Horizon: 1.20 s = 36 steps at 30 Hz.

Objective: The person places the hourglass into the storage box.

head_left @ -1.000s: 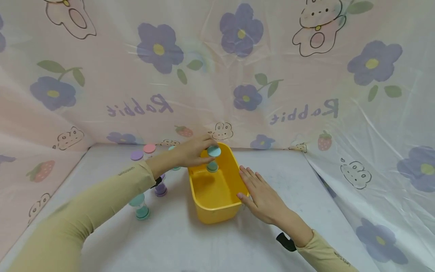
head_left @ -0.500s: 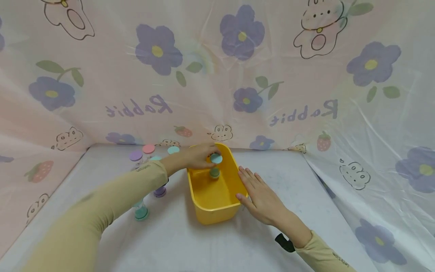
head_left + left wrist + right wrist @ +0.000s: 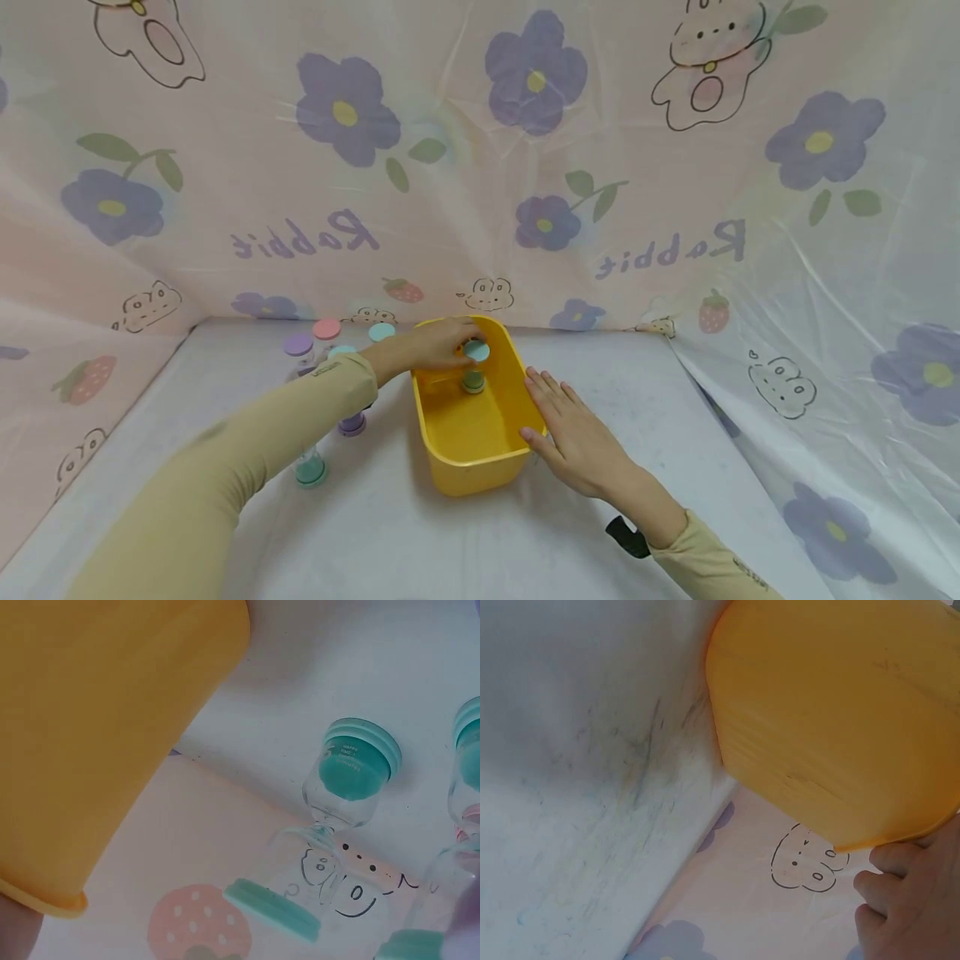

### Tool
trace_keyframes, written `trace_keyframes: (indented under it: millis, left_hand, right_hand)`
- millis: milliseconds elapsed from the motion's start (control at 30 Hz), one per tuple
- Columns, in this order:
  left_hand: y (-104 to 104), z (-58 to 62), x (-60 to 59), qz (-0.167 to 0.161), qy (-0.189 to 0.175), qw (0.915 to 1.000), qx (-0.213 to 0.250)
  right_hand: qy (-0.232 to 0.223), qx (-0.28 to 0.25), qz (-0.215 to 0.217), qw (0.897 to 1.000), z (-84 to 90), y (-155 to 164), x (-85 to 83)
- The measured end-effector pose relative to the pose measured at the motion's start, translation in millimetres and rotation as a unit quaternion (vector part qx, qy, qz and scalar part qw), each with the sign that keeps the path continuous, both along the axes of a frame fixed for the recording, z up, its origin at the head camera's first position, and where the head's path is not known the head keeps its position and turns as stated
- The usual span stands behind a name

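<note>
Inside the yellow bin, my left hand holds an hourglass with a pale teal cap, its fingers and thumb round the upper end. The hourglass is upright near the bin's far end; whether its base touches the floor of the bin I cannot tell. My right hand lies against the bin's right side with straight fingers, the fingertips and thumb at the rim. The right wrist view shows that hand at the edge of the bin's outer wall.
Left of the bin, several more hourglasses stand on the white table: purple, pink and teal ones behind, a teal one in front. My left sleeve partly covers some. A patterned curtain hangs behind.
My left hand has lowered the teal hourglass deeper into the bin and moved slightly right; over the last half second it barely moves. The right hand stays at the bin's side.
</note>
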State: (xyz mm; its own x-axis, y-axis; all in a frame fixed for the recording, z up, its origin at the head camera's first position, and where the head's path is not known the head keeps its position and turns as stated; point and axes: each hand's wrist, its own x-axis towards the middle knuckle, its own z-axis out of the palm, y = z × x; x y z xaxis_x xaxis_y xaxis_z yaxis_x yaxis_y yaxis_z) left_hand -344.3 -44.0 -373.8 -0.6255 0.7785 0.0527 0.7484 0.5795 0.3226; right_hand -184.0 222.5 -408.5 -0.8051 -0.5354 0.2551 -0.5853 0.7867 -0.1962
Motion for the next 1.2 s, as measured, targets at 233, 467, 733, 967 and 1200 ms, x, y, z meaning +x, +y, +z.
trace_keyframes:
  millis: [233,467,733,967,1200]
  left_hand:
    - [1.9,-2.1,-1.0,0.005,0.0,1.0,-0.008]
    - [4.5,-5.1,-1.9,0.007,0.005,0.9998,-0.016]
    - [3.9,-8.8,-2.6,0.01,0.005,0.9999,-0.011]
    - [4.2,-8.8,-2.7,0.019,0.012,0.9993,-0.029]
    - [-0.1,4.8,3.5,0.035,0.002,0.999,-0.027]
  right_hand:
    - [0.009,-0.004,0.0,1.0,-2.0,-0.1,1.2]
    - [0.009,-0.007,-0.005,1.0,-3.2,0.6,3.4]
    - [0.01,-0.011,-0.005,1.0,-7.4,0.4,3.1]
    - [0.008,-0.011,-0.003,1.0,-5.9,-0.3,3.1]
    - [0.005,-0.009,-0.004,1.0,-4.1,-0.2,3.7]
